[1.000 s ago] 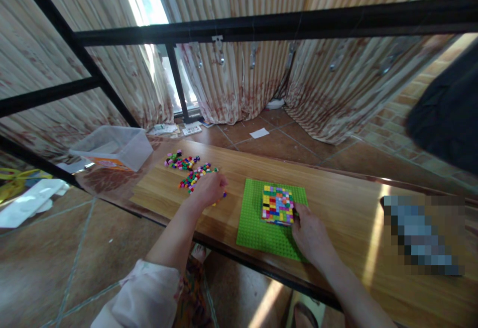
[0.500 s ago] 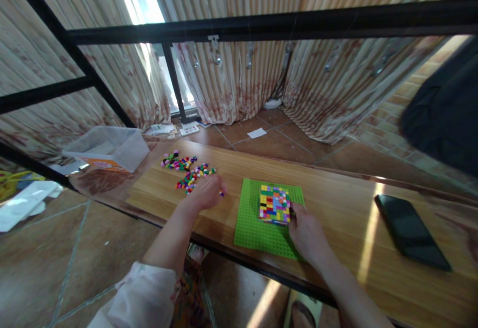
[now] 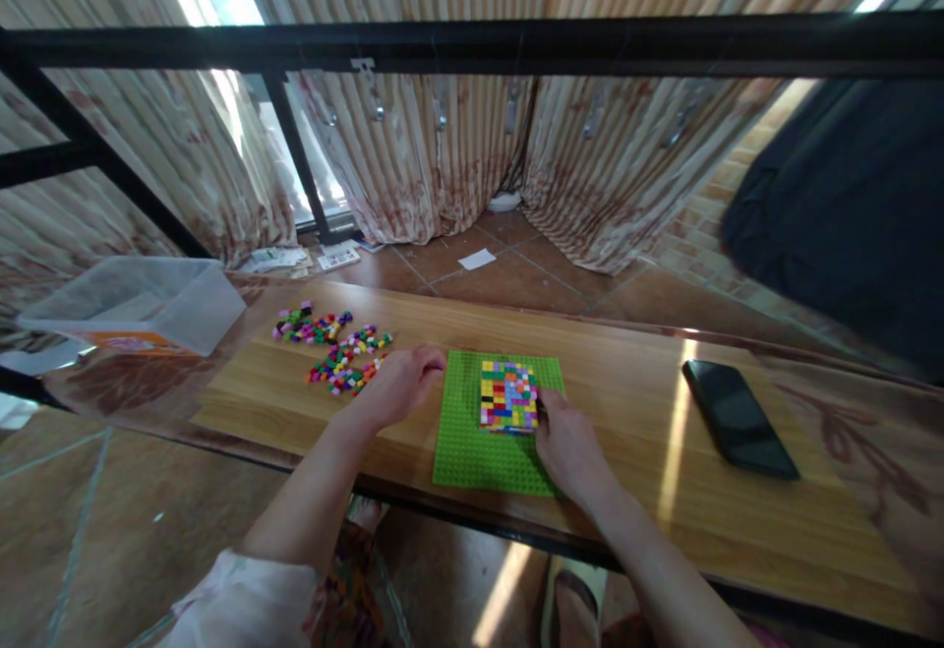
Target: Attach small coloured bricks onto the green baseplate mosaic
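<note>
A low, square block of colourful toy bricks (image 3: 508, 397) sits on a green studded baseplate (image 3: 472, 461). My right hand (image 3: 571, 446) rests over the baseplate's right side, its curled fingers against the right edge of the block. At the baseplate's left edge hovers my left hand (image 3: 402, 384), thumb and fingers pinched together. Whatever is between those fingertips is too small or hidden to make out. Left of that hand, many loose toy bricks (image 3: 343, 365) in mixed colours lie spread on the wooden tabletop (image 3: 626, 422).
A clear plastic bin (image 3: 177, 304) with an orange label stands at the table's left end. To the right lies a black phone (image 3: 739, 419). A black metal rail (image 3: 472, 46) crosses in front of striped curtains (image 3: 398, 161). White paper (image 3: 477, 260) is on the tiled floor.
My left hand has moved right, away from the loose bricks to the baseplate's edge. My right hand stays at the block. The whole view has shifted to the right.
</note>
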A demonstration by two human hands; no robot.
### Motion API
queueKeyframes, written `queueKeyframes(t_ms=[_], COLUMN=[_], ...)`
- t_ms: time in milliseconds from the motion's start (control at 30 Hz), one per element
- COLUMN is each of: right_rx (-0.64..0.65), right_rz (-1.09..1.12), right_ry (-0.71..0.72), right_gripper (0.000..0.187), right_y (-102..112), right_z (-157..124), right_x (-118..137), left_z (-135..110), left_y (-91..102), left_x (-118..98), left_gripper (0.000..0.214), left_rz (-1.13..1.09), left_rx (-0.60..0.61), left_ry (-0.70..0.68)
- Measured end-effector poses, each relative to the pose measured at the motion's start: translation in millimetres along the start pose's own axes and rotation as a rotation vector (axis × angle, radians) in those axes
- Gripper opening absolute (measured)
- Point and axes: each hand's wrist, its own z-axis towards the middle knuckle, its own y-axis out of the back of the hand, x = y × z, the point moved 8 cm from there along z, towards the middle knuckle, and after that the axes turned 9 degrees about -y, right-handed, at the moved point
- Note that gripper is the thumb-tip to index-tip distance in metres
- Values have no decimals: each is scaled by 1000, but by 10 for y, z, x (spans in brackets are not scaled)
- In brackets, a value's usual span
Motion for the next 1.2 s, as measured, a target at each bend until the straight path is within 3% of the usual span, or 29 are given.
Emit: queueKeyframes(t_ms=[133, 467, 967, 1200], right_rx=[-8, -19, -21, -39], right_rz=[2, 3, 28, 19], right_ry=[-6, -11, 25, 5], right_gripper=[29, 35, 34, 33], right_y=[-1, 8, 22, 29], right_z=[7, -5, -12, -12], right_x=[-6, 3, 42, 25], left_z=[67, 155, 158, 207], left_y=[-44, -132, -337, -399], left_x=[-94, -596, -932, -945], left_gripper=[16, 19, 18, 19], left_rz=[-123, -384, -56, 21], left_rx=[-89, -248, -168, -181], left_ry=[-11, -217, -368, -370])
